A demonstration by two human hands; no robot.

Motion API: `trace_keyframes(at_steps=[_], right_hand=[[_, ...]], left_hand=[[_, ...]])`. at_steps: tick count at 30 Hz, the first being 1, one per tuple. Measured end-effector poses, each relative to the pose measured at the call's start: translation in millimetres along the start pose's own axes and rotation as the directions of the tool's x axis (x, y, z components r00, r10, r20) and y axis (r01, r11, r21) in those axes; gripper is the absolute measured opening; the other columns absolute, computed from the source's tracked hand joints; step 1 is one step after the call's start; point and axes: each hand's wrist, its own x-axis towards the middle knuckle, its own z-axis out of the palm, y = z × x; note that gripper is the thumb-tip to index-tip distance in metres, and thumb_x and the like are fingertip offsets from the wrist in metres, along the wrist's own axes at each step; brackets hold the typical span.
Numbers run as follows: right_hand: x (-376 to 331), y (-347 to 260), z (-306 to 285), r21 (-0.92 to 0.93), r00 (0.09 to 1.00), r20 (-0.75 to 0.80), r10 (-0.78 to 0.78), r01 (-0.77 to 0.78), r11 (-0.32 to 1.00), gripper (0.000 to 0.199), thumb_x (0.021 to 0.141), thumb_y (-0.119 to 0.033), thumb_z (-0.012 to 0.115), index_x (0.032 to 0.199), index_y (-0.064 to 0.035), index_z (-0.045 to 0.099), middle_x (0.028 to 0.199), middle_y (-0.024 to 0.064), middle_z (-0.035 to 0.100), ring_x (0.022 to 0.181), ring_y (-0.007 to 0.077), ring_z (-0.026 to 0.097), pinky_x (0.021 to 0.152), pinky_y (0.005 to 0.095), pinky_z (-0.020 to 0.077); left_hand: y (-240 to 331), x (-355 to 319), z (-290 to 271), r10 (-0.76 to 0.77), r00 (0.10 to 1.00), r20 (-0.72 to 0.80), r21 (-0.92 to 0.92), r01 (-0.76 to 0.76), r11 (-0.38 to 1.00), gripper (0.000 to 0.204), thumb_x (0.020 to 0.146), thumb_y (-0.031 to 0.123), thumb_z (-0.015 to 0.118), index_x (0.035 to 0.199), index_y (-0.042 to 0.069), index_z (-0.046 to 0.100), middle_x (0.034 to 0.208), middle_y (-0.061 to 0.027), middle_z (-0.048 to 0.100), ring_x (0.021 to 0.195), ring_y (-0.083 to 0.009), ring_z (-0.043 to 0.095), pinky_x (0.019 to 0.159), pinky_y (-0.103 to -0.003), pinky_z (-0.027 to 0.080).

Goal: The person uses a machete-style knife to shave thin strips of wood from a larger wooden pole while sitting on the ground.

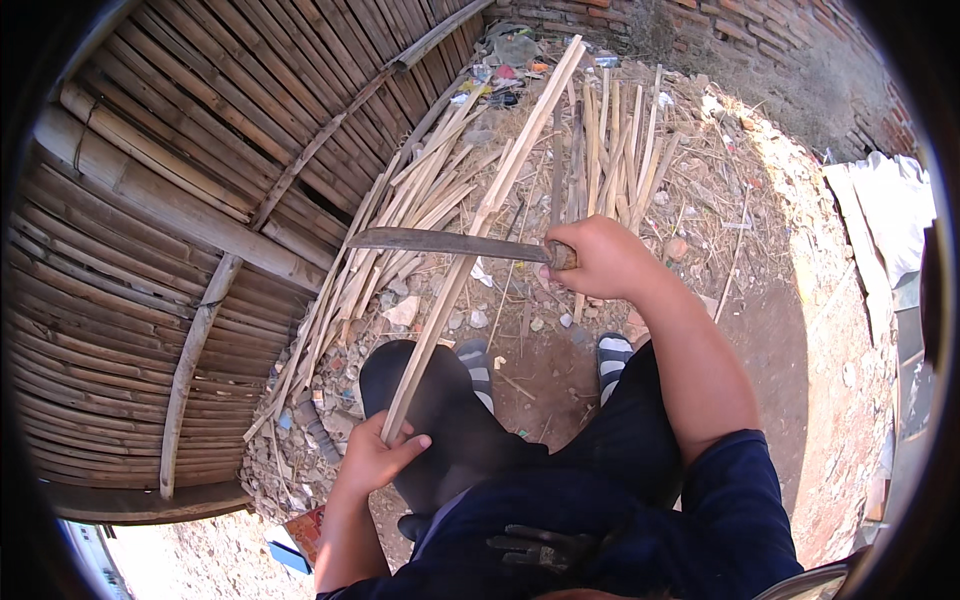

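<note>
Right hand (600, 258) wrapped round the machete handle (566, 257); left hand (380, 458) pinching the lower end of the bamboo strip (483, 214), which slants outward over the left knee (384, 372). Blade (430, 240) crosses it midway. Judged risk: a loosened left pinch could let it twist, deflecting the edge kneeward. Loose strips (432, 198) lie beyond.

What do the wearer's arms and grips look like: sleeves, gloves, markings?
Left grip and right grip: ungloved. Left forearm and right forearm: uncovered, no cables or wristbands visible. Right sleeve: dark navy, short, ending near the elbow, no markings visible. Left sleeve: dark, just an edge in view.
</note>
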Motion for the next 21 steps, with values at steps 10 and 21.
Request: trace_keyframes(at_steps=[10,21], right_hand=[[-0.5,-9.6,13.3,0.006,0.978,0.069,-0.196,0.196,0.981,0.035,0.083,-0.032,0.081,0.104,-0.0045,0.071,0.077,0.0198,0.069,0.078,0.0412,0.07,0.072,0.0496,0.0541],[-7.6,-13.8,3.6,-0.026,0.979,0.174,-0.106,0.112,0.993,0.04,0.084,-0.033,0.081,0.11,-0.0043,0.072,0.087,0.0224,0.071,0.086,0.0426,0.07,0.078,0.0492,0.0549]], left_hand=[[5.2,-9.2,16.2,-0.001,0.992,-0.126,0.136,0.018,0.991,0.035,0.08,0.021,0.092,0.09,0.003,0.064,0.061,0.0046,0.05,0.057,-0.0055,0.045,0.051,-0.026,0.039],[7.3,-1.8,16.2,0.005,0.99,-0.143,0.206,0.024,0.978,0.039,0.078,0.026,0.092,0.091,0.002,0.064,0.061,0.0018,0.053,0.057,-0.007,0.049,0.051,-0.028,0.042]])
